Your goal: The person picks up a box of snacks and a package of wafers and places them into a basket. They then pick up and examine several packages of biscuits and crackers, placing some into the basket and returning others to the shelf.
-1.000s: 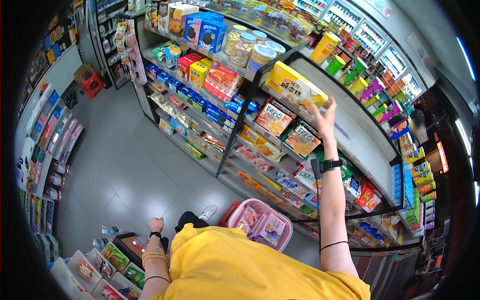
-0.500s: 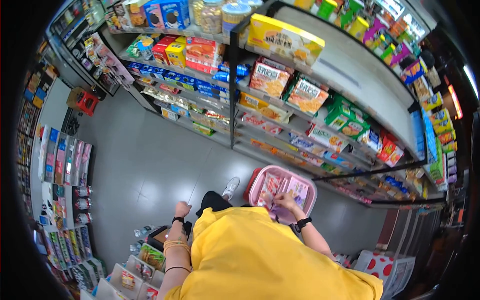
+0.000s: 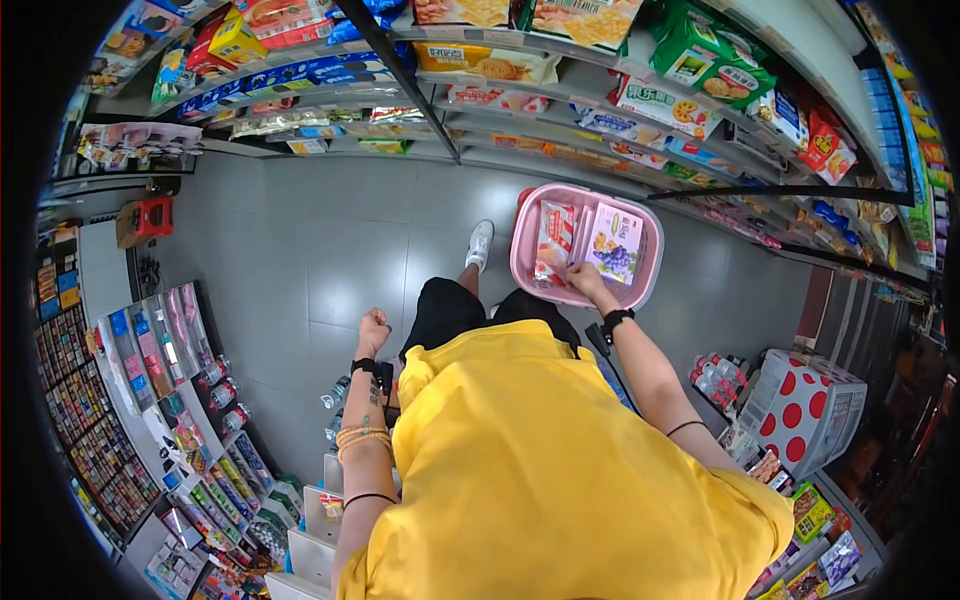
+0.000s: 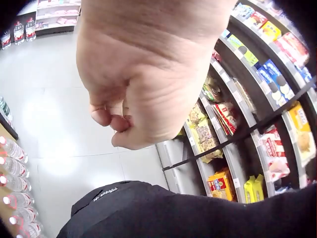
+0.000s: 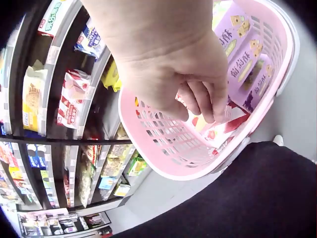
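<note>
My right hand (image 3: pixel 590 283) is down in a pink plastic basket (image 3: pixel 518 240), its fingers loosely bent. In the right wrist view, the fingertips (image 5: pixel 210 118) hang right over a red-and-white snack packet (image 5: pixel 237 121), and nothing shows between them and the thumb. Purple boxes with grape pictures (image 3: pixel 615 243) stand beside this hand; several of them line one side of the basket in the right wrist view. My left hand (image 3: pixel 373 332) hangs over the floor with loosely curled fingers, a ring on one of them, and holds nothing.
Snack shelves (image 3: pixel 470 100) run along the front, with green cracker packs (image 3: pixel 710 55) at the right. A low display rack (image 3: pixel 155 345) with large water bottles is at left. A red stool (image 3: pixel 150 220) stands farther back. A polka-dot box (image 3: pixel 800 410) sits at right.
The right hand came down from beside the yellow box on the top shelf into the basket. The yellow box stayed on the shelf. The head view has tilted down; the left hand still hangs.
</note>
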